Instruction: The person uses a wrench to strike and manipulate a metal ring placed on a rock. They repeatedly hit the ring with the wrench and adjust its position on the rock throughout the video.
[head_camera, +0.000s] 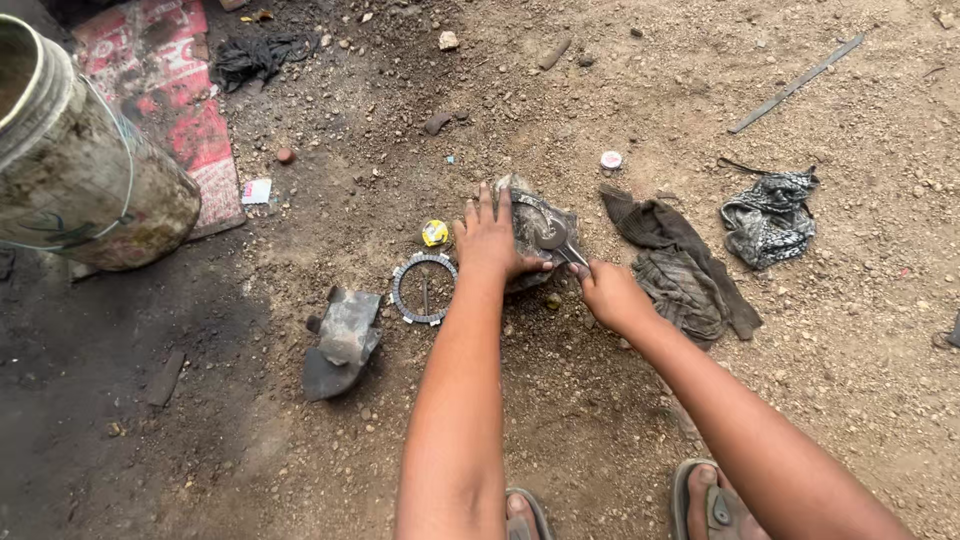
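My left hand (489, 240) presses flat on a grey metal engine cover (530, 215) lying on the dirt ground. My right hand (610, 292) grips the handle of a metal wrench (556, 240) whose head sits on the cover. Just left of my left hand lies a toothed ring plate (423, 288) with a small pin inside it. A small yellow object (434, 233) rests above the ring.
A dirty metal casing part (342, 340) lies lower left. Dark rags (680, 270) and a patterned cloth (770, 215) are at the right. A large grimy bucket (80, 170) stands far left beside a red mat (170, 90). A flat metal strip (795, 85) lies upper right.
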